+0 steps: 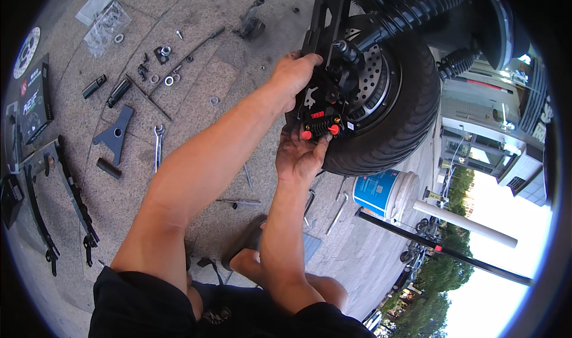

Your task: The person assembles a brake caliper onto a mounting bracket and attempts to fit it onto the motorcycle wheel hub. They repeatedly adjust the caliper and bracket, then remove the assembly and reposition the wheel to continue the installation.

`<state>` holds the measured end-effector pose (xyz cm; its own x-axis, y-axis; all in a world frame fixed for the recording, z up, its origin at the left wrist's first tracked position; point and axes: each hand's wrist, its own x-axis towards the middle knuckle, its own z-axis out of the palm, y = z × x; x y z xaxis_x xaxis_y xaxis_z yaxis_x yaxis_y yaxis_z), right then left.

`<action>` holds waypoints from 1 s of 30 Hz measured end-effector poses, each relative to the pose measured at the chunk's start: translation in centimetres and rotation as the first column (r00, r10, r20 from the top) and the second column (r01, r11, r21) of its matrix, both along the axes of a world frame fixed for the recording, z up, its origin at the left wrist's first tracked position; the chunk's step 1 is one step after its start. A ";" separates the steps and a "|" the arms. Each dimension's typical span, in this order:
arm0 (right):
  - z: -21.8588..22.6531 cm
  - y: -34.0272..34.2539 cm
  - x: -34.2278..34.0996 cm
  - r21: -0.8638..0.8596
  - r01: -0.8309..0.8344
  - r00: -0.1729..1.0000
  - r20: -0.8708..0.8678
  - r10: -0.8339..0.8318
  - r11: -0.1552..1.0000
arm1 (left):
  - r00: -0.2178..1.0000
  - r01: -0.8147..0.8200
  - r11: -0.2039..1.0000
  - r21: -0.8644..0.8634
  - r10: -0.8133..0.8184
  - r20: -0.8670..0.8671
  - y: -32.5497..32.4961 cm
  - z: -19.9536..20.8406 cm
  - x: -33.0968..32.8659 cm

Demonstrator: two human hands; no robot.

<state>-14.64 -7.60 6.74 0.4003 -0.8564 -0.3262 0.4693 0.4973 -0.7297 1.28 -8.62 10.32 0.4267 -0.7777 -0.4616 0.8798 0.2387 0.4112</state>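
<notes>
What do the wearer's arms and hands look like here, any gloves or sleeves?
No gloves, no sleeves: both forearms are bare up to the frame edge. The left hand and right hand are bare, with dark grease smudges on the fingers. No watch, rings or wristbands show. Dark shorts sit at the lower edge.

hands (pixel 301 114): bare, grease-smudged | forearms: bare, no sleeves | shorts (pixel 149 308): black | knees: bare
</notes>
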 end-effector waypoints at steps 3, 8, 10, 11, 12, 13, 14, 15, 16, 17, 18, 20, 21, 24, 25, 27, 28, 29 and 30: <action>-0.1 0.0 -0.1 -0.027 -0.032 0.999 0.028 0.033 0.999 | 1.000 -0.019 0.999 -0.048 0.019 0.008 0.0 -0.1 -0.1; -0.1 -0.1 -0.3 -0.033 -0.043 0.998 0.039 0.044 0.999 | 0.998 -0.069 0.996 -0.048 0.068 -0.017 -0.5 -0.4 -0.5; -0.1 -0.1 -0.3 -0.020 -0.035 0.999 0.032 0.035 0.999 | 0.999 -0.050 0.998 -0.034 0.049 -0.024 -0.5 -0.3 -0.3; 0.0 -0.1 -0.3 -0.013 -0.030 0.999 0.026 0.030 0.999 | 0.998 -0.052 0.997 -0.061 0.050 -0.041 -0.3 -0.3 -0.2; -0.1 -0.1 -0.3 -0.004 -0.025 0.999 0.020 0.025 1.000 | 0.997 -0.052 0.996 -0.073 0.048 -0.056 -0.1 -0.2 -0.1; -0.1 -0.1 -0.3 -0.005 -0.022 1.000 0.022 0.022 1.000 | 0.997 -0.050 0.996 -0.078 0.045 -0.070 0.1 -0.2 -0.1; -0.1 -0.1 -0.3 -0.006 -0.018 1.000 0.021 0.018 1.000 | 0.995 -0.050 0.995 -0.087 0.042 -0.089 0.3 -0.1 -0.1; -0.1 -0.1 -0.2 0.001 -0.002 1.000 0.011 0.002 1.000 | 0.993 -0.048 0.995 -0.090 0.038 -0.108 0.4 -0.1 -0.1; -0.1 -0.1 -0.2 -0.010 -0.014 1.000 0.020 0.015 1.000 | 0.991 -0.047 0.994 -0.094 0.035 -0.128 0.5 0.0 -0.1; -0.1 -0.1 -0.2 -0.014 -0.016 1.000 0.020 0.017 1.000 | 0.990 -0.052 0.995 -0.091 0.039 -0.132 0.5 0.0 -0.1; 0.0 -0.1 -0.1 -0.013 -0.006 1.000 0.013 0.006 1.000 | 0.990 -0.056 0.995 -0.087 0.043 -0.138 0.4 0.0 -0.2; 0.0 -0.1 -0.1 -0.024 -0.008 1.000 0.018 0.009 1.000 | 0.990 -0.073 0.995 -0.073 0.064 -0.126 0.1 -0.1 -0.3; 0.0 0.0 -0.1 -0.036 -0.021 0.999 0.026 0.021 0.999 | 0.991 -0.087 0.994 -0.062 0.080 -0.110 -0.1 -0.1 -0.4; 0.1 0.0 -0.1 -0.043 -0.028 0.999 0.030 0.029 0.999 | 0.994 -0.109 0.993 -0.047 0.109 -0.020 -0.6 -0.4 -0.9; 0.1 0.0 -0.1 -0.043 -0.030 0.999 0.027 0.031 0.999 | 0.994 -0.106 0.994 -0.035 0.107 0.018 -0.7 -0.6 -1.1; 0.1 0.1 -0.1 -0.045 -0.037 0.999 0.021 0.038 0.998 | 0.994 -0.106 0.993 -0.044 0.108 0.025 -0.7 -1.1 -1.1; 0.1 0.0 -0.1 -0.048 -0.036 0.999 0.021 0.037 0.998 | 0.994 -0.102 0.994 -0.044 0.104 0.031 -0.8 -1.3 -1.0; 0.1 0.0 0.0 -0.053 -0.037 0.999 0.020 0.039 0.998 | 0.993 -0.113 0.993 -0.035 0.114 0.033 -0.9 -1.4 -1.0; 0.0 0.0 -0.1 -0.065 -0.043 0.999 0.015 0.044 0.997 | 0.992 -0.123 0.992 -0.027 0.124 0.036 -1.0 -1.5 -1.0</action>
